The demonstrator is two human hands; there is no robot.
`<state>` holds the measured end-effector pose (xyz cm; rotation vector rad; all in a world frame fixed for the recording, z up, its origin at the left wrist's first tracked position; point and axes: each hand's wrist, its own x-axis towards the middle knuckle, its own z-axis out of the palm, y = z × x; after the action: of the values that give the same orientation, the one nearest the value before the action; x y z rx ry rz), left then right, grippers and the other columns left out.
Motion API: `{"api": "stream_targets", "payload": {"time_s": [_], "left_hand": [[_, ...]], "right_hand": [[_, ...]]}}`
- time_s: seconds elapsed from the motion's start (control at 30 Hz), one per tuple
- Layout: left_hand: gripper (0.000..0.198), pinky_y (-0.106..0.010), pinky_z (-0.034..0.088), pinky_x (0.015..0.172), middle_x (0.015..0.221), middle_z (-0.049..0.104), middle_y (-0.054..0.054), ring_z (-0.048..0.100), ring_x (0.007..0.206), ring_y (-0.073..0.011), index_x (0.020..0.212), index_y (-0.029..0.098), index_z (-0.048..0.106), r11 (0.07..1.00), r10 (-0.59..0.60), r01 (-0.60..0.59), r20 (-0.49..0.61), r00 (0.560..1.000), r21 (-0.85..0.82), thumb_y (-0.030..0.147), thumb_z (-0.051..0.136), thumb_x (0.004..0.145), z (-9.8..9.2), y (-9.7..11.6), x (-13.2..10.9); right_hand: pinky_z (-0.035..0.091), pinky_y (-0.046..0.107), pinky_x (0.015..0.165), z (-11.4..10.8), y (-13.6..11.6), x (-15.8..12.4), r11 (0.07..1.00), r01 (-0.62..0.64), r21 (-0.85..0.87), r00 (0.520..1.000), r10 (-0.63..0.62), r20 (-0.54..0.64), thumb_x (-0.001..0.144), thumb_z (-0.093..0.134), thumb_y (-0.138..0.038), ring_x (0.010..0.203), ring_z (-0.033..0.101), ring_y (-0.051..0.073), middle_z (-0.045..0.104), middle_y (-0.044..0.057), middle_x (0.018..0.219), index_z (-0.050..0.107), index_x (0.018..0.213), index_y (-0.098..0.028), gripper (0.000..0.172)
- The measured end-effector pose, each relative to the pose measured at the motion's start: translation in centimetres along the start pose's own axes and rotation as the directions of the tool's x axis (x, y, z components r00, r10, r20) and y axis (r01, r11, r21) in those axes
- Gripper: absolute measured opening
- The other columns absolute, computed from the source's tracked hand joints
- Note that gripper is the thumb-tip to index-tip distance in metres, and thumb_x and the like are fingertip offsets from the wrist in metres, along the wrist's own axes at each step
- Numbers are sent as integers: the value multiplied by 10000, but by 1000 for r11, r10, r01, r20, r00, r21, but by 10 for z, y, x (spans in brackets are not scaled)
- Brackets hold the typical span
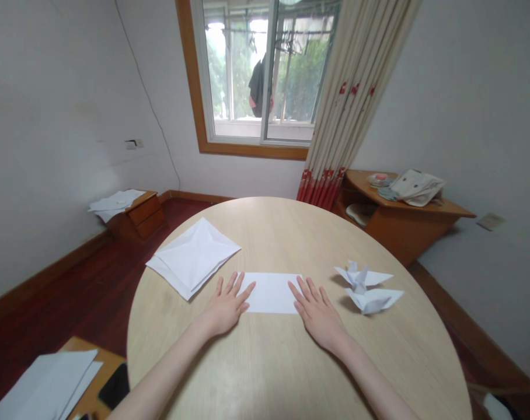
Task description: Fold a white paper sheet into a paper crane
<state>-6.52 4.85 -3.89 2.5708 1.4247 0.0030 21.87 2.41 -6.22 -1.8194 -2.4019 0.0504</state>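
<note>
A white rectangular sheet of paper lies flat on the round table, its long side running left to right. My left hand rests on its left end with fingers spread. On the right end lies my right hand, its fingers also apart and flat. Whether the paper is folded in layers I cannot tell. To the right of my right hand stand two folded paper cranes, close together with wings out. Beyond my left hand is a stack of white paper sheets with crease lines on top.
The round wooden table has a curved edge all round. At lower left, a low wooden surface holds more paper and a dark phone. A small cabinet and a corner desk stand behind, near a curtain.
</note>
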Motion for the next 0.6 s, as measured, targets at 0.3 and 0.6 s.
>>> {"api": "stream_targets", "payload": {"time_s": [0.3, 0.6], "left_hand": [[513, -552, 69, 1151, 1592, 81, -105, 7, 1458, -278, 1520, 273, 179, 998, 55, -55, 23, 998, -3, 363, 289, 1028, -11, -12, -8], [738, -512, 66, 1160, 1591, 63, -165, -44, 1462, -276, 1498, 150, 211, 975, -5, 5, 0, 1000, -223, 273, 552, 855, -22, -6, 1]], "right_hand": [[210, 507, 1153, 5, 10, -4, 999, -2, 41, 1000, 3, -24, 1010, 218, -368, 1451, 141, 227, 225, 66, 1570, 235, 1513, -217, 526], [165, 497, 1169, 15, 7, 0, 976, -117, 186, 991, 128, -50, 958, 232, -246, 1445, 182, 222, 289, 76, 1547, 240, 1513, -149, 563]]}}
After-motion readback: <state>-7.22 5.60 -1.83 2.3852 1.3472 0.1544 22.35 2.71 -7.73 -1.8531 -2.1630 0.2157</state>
